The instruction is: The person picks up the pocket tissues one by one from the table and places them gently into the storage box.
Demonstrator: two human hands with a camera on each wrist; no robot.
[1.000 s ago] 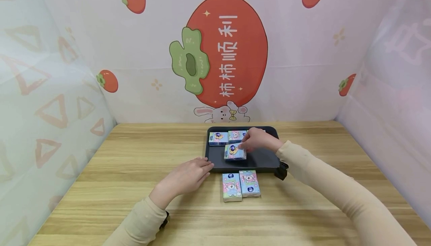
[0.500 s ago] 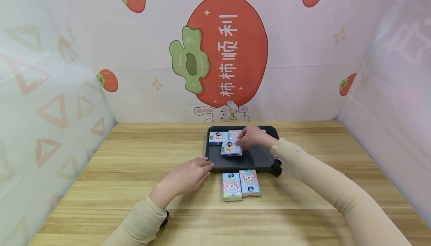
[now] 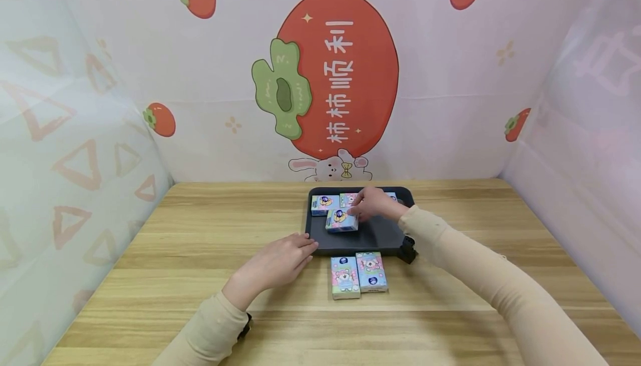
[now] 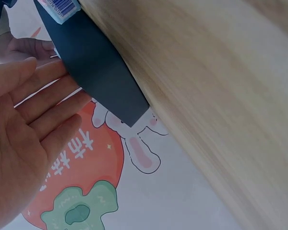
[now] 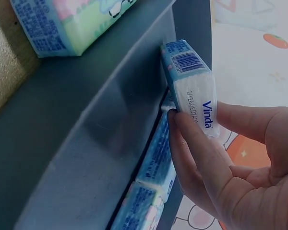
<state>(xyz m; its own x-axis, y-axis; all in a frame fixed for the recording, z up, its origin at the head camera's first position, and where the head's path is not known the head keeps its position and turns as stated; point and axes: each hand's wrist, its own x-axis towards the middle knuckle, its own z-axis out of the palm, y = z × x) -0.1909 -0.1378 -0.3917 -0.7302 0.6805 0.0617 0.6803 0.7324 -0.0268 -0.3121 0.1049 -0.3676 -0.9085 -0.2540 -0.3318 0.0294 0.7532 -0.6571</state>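
My right hand [image 3: 379,204] pinches a small Vinda tissue pack [image 5: 194,88] by one end, thumb on one face and fingers on the other. In the head view that pack lies over the left half of the dark grey tray [image 3: 385,238], just in front of a back row. In that row a tissue pack [image 3: 324,202] fills the left corner, and others beside it are partly hidden by my right hand. My left hand [image 3: 280,259] has its fingers extended, fingertips right at the tray's front left corner; in the left wrist view they meet its outer wall [image 4: 98,62].
Two more tissue packs stand out on the wooden table [image 3: 225,216] before the tray: a left one [image 3: 345,278] and a right one [image 3: 371,272], side by side. A printed cloth backdrop [image 3: 450,104] rises behind the table's far edge, with cloth walls at both sides.
My right hand has carried the pinched tissue pack slightly leftward and back, closer to the row at the tray's rear. My left hand has stayed put.
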